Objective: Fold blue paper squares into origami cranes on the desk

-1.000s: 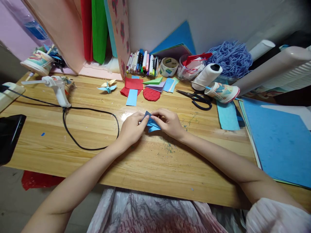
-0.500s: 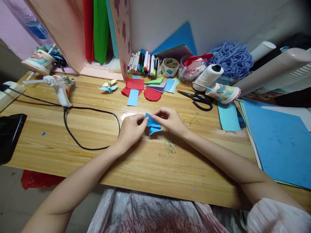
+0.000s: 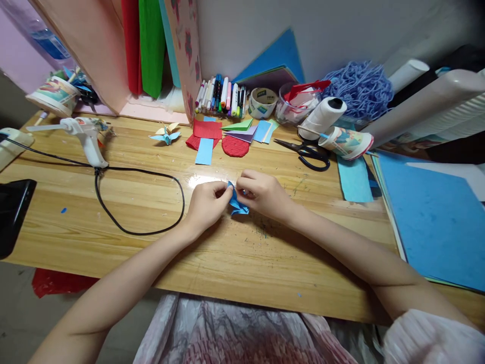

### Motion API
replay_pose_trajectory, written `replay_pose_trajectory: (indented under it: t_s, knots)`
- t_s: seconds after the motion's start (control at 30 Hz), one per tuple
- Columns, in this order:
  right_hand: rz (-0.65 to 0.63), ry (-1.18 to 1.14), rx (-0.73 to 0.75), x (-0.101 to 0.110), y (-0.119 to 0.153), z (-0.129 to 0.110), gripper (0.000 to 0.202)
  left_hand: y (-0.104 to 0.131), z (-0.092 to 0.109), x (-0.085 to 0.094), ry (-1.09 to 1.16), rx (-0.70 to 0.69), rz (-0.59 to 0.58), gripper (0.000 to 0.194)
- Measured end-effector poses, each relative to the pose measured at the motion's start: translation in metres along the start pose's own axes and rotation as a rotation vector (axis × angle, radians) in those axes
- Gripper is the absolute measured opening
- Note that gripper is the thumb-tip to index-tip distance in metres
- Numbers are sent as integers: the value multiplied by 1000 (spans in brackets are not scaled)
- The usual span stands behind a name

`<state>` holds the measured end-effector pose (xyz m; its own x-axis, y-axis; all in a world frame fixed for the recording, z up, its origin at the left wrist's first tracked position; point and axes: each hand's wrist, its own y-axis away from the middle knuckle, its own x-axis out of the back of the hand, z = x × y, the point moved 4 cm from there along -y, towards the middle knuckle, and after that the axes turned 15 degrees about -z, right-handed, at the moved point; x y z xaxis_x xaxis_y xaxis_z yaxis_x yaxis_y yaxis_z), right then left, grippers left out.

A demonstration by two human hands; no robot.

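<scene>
The folded blue paper (image 3: 238,206) is located above the near-middle part of the wooden table (image 3: 227,263), between the person's two hands. The left hand (image 3: 206,202) pinches its upper left edge between thumb and fingers. The right hand (image 3: 261,194) is curled, with its fingertips at the upper right side of the paper; from here I cannot tell whether they are closed on it, as the knuckles cover the contact. The lower edge of the paper is exposed below the hands and shows several creases.

Beyond the hands, a light blue strip (image 3: 204,152) lies across red paper pieces (image 3: 207,129), with a red disc (image 3: 235,146) just to the right. A folded paper figure (image 3: 166,135) sits to the left of these. Scissors (image 3: 304,148) rest to the right, blades pointing left, beside a tipped paper cup (image 3: 350,143). At far left stands a white glue gun (image 3: 91,144); its black cord (image 3: 140,233) forms a loop near the left hand. Blue sheets (image 3: 439,217) are stacked at the right.
</scene>
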<state>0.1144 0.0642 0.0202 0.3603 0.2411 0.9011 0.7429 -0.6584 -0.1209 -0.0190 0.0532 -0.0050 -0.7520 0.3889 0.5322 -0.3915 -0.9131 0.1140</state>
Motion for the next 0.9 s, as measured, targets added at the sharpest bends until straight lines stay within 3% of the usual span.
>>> replay_pose_trajectory:
  t_s: [0.17, 0.43, 0.7, 0.8, 0.9]
  knots:
    - [-26, 113, -12, -1, 2, -1, 15, 0, 2, 0, -39, 12, -22, 38]
    - [16, 123, 9, -1, 3, -5, 16, 0, 4, 3, -80, 2, -36, 43]
    - [-18, 106, -12, -4, 3, -7, 20, 3, 6, 2, -194, -23, -25, 40]
    - [-27, 47, -39, -2, 3, -8, 20, 2, 5, 1, -235, -45, -9, 39]
    - [-31, -176, -109, 4, 1, -3, 15, 2, 6, 3, -250, -79, 33, 37]
